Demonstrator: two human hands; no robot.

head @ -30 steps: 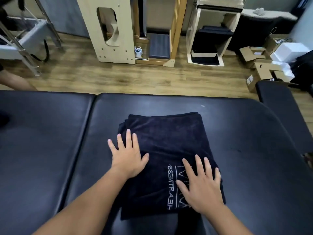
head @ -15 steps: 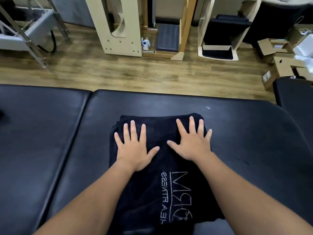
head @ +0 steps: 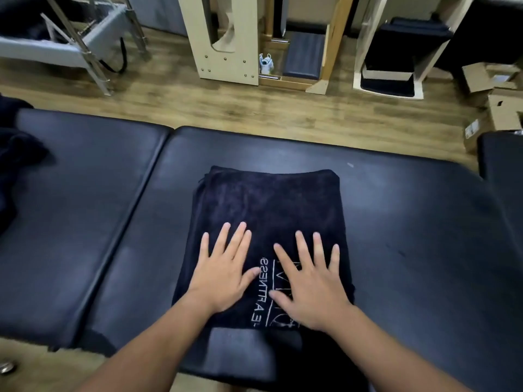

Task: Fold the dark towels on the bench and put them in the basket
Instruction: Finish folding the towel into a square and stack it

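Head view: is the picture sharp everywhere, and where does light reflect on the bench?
Head view: the folded dark towel and both flat hands, left hand and right hand, look fairly sharp; the edges are smeared. The black padded bench shows soft pale glare, and its far edge bows from the wide lens.

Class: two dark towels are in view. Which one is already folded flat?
The dark towel under both hands, mid-bench, printed with white lettering; the other dark towel lies crumpled at the left edge.
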